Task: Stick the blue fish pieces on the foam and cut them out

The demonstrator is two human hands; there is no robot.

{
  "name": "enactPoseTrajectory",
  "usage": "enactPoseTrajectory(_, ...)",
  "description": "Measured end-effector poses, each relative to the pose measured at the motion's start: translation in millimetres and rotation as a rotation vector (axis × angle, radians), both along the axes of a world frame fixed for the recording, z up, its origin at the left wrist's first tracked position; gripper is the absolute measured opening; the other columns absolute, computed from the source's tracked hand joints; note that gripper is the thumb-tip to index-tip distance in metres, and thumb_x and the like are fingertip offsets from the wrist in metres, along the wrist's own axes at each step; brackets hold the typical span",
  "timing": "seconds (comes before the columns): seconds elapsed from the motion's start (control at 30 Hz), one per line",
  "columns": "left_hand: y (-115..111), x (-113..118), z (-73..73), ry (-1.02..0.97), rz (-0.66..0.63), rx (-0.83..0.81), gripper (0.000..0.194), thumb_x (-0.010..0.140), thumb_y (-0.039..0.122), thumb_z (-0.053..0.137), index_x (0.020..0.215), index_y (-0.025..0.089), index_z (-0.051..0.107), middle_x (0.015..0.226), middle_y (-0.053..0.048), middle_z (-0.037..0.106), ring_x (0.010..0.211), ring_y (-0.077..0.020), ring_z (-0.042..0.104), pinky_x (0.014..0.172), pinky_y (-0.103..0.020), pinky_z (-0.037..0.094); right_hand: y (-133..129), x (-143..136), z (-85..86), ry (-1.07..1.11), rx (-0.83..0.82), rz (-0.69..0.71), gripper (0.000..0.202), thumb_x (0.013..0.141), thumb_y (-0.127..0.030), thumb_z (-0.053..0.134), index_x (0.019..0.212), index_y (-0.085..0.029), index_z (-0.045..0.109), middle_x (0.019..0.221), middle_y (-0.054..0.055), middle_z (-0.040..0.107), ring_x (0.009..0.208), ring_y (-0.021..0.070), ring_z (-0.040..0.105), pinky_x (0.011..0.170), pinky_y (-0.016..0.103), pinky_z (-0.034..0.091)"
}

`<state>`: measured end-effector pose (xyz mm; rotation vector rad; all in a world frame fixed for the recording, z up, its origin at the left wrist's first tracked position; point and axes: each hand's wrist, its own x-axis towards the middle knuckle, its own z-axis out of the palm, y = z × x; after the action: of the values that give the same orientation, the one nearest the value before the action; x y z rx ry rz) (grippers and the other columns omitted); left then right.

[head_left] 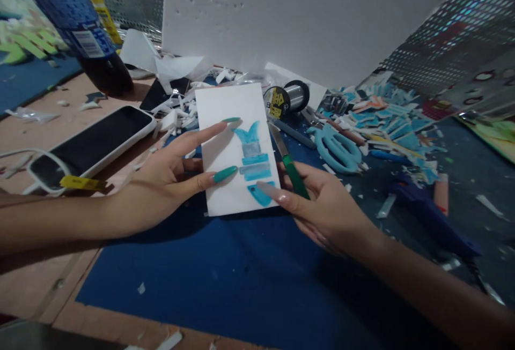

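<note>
The step in hand appears to be holding and steadying the white board (219, 106), with blue fish-like shapes (256, 172) down its face; any move from this grip calls for care with the blade close by. The left hand (173, 170) is partly open at the board's left edge, its index finger and thumb spread apart over the face and the other fingers partly hidden. The right hand (333, 208) is partly closed at the lower right corner, thumb on the front, fingers curled round a green-handled knife (296, 177) whose blade points up beside the right edge. How firmly either hand presses, I cannot tell. The board is above the blue mat (181, 285); whether it touches it is unclear. Left of the board lies a phone (96, 141); beyond its upper right corner, a wire spool (277, 102); to its right, light-blue scissors (319, 136).
</note>
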<state>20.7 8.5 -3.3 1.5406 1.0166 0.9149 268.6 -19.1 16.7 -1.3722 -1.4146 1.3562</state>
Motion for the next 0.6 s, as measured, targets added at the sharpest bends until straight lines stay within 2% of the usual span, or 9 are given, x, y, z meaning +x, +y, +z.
enactPoseTrajectory(0.13, 1.3, 0.1, 0.0, -0.025, -0.047, -0.043, 0.071, 0.086, 0.032, 0.078, 0.152, 0.035, 0.053, 0.146, -0.002, 0.064, 0.105, -0.0276, 0.077, 0.073, -0.027, 0.069, 1.0, 0.4, 1.9, 0.028, -0.110, 0.024, 0.037, 0.063, -0.046, 0.097, 0.074, -0.018, 0.075, 0.074, 0.003, 0.071, 0.068, 0.0167, 0.067, 0.060, 0.027, 0.057)
enactPoseTrajectory(0.23, 2.5, 1.4, -1.6, -0.086, -0.023, -0.067, 0.073, 0.086, 0.034, 0.080, 0.153, 0.033, 0.053, 0.151, -0.003, 0.062, 0.116, -0.0317, 0.074, 0.082, -0.032, 0.070, 1.8, 2.3, 3.3, 0.009, -0.088, 0.002, 0.039, 0.059, -0.044, 0.098, 0.069, -0.018, 0.071, 0.067, 0.001, 0.069, 0.060, 0.0146, 0.064, 0.049, 0.023, 0.052)
enactPoseTrajectory(0.3, 2.8, 2.5, -2.6, -0.111, -0.004, -0.075, 0.074, 0.086, 0.033, 0.080, 0.155, 0.032, 0.051, 0.157, -0.003, 0.056, 0.122, -0.0320, 0.071, 0.087, -0.034, 0.069, 2.5, 3.1, 2.6, 0.039, -0.059, -0.014, 0.042, 0.058, -0.045, 0.098, 0.075, -0.019, 0.070, 0.060, -0.001, 0.066, 0.052, 0.0136, 0.061, 0.039, 0.021, 0.045)
enactPoseTrajectory(0.4, 3.3, 3.8, -3.1, -0.135, -0.008, -0.079, 0.077, 0.086, 0.032, 0.080, 0.157, 0.033, 0.048, 0.162, -0.003, 0.050, 0.124, -0.0319, 0.071, 0.090, -0.038, 0.069, 3.1, 3.7, 1.7, 0.068, -0.055, -0.026, 0.054, 0.055, -0.041, 0.100, 0.095, -0.020, 0.070, 0.058, -0.004, 0.067, 0.040, 0.0107, 0.053, 0.031, 0.020, 0.039)
enactPoseTrajectory(0.47, 4.0, 4.4, -3.0, -0.154, -0.023, -0.099, 0.079, 0.086, 0.033, 0.081, 0.158, 0.035, 0.046, 0.163, -0.003, 0.048, 0.124, -0.0337, 0.070, 0.088, -0.039, 0.070, 2.6, 3.9, 2.7, 0.080, -0.065, -0.028, 0.061, 0.055, -0.037, 0.100, 0.103, -0.020, 0.067, 0.060, -0.005, 0.068, 0.036, 0.0085, 0.049, 0.030, 0.019, 0.038)
enactPoseTrajectory(0.6, 6.0, 5.6, -3.5, -0.180, -0.032, -0.150, 0.084, 0.084, 0.035, 0.084, 0.159, 0.036, 0.045, 0.166, -0.003, 0.044, 0.129, -0.0372, 0.067, 0.087, -0.039, 0.070, 0.2, 4.1, 6.1, 0.122, -0.024, -0.024, 0.062, 0.058, -0.031, 0.100, 0.104, -0.021, 0.060, 0.059, -0.007, 0.067, 0.036, 0.0069, 0.048, 0.033, 0.017, 0.039)
